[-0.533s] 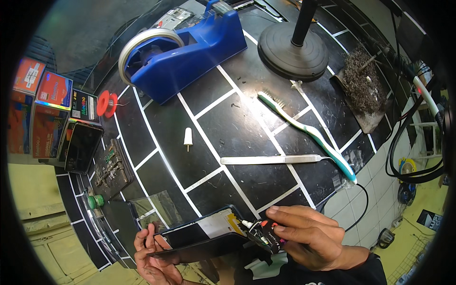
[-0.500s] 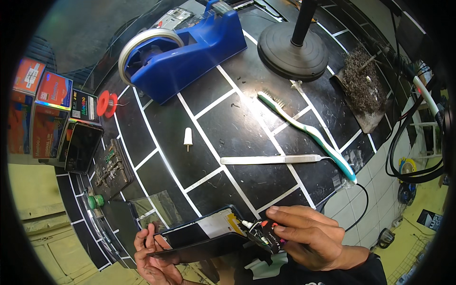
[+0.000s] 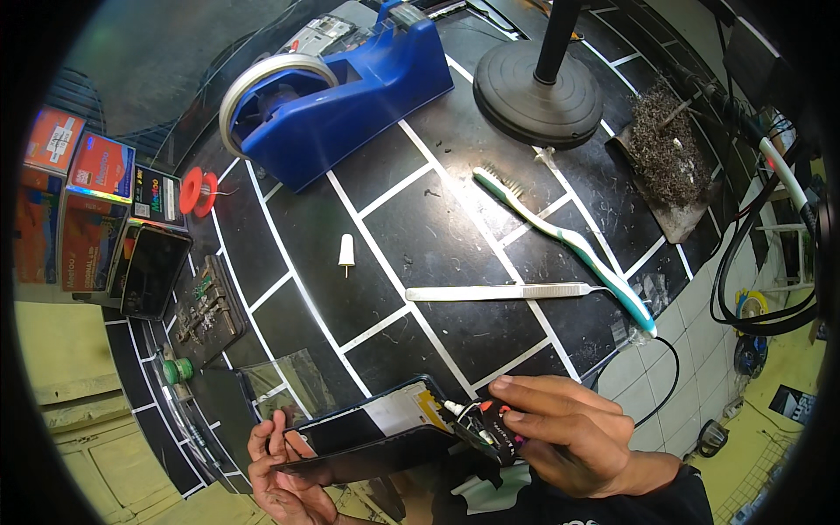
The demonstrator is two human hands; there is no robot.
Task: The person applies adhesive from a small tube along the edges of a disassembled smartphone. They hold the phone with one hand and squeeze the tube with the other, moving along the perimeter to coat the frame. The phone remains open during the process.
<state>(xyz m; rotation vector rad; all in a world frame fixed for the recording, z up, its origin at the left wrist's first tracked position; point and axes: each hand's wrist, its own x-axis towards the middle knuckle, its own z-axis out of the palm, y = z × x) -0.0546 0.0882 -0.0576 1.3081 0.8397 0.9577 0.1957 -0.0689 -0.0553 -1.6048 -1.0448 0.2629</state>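
We're holding an opened phone (image 3: pixel 398 416) in our left grip (image 3: pixel 293 477) by the surface's (image 3: pixel 407 359) near edge, right grip (image 3: pixel 573 429) pinching a tube (image 3: pixel 497 437) near its right end; film (image 3: pixel 293 385), tweezers (image 3: pixel 490 293) and brush (image 3: pixel 573 241) are lying beyond.

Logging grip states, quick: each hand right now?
Left hand: holding one end of an opened phone-like device.
Right hand: holding a black tube with a white nozzle.

1 bright patch of glare whitens the black tabletop (image 3: pixel 455 210) beside the toothbrush (image 3: pixel 588 252), lit from above; the middle looks crisp, straight lines bow toward the rim, and all 4 corners sink into black.
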